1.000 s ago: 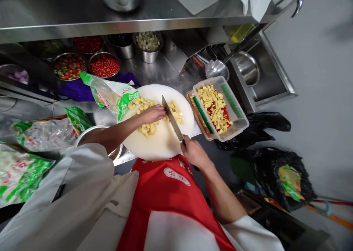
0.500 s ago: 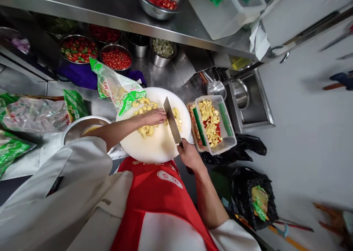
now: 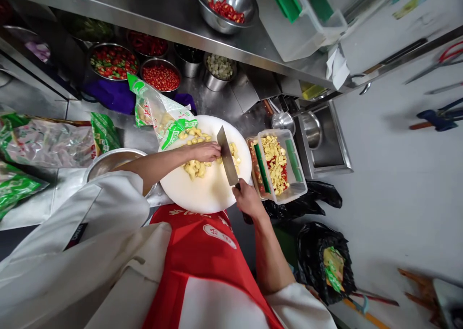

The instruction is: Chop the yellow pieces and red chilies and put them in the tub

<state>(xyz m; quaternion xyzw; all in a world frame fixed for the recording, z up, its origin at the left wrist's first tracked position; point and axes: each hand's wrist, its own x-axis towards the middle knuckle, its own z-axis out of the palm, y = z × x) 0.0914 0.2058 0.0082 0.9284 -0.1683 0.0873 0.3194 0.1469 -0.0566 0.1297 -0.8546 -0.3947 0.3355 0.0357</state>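
Observation:
My right hand (image 3: 249, 199) grips the dark handle of a cleaver (image 3: 226, 157), its broad blade upright over a round white cutting board (image 3: 202, 196). Close against the blade's left side, my left hand (image 3: 207, 151) has its fingers curled down on a piece of ginger, mostly hidden beneath them. Peeled yellow ginger (image 3: 195, 169) lies on the board under and around my left wrist. Cut pieces (image 3: 235, 156) sit right of the blade. A green-and-white plastic bag (image 3: 164, 119) with more ginger inside overlaps the board's far left edge.
Beside the board on the right stands a clear plastic box (image 3: 298, 186) of sliced ginger over red chilli. A metal bowl (image 3: 104, 162) is under my left forearm. Bowls of chopped chilli (image 3: 161, 78) line the back beneath a steel shelf (image 3: 144, 22). A sink (image 3: 331, 141) is at right.
The view has shifted slightly. Both hands stay at nearly the same place on the board, with the cleaver still against the fingers of my left hand.

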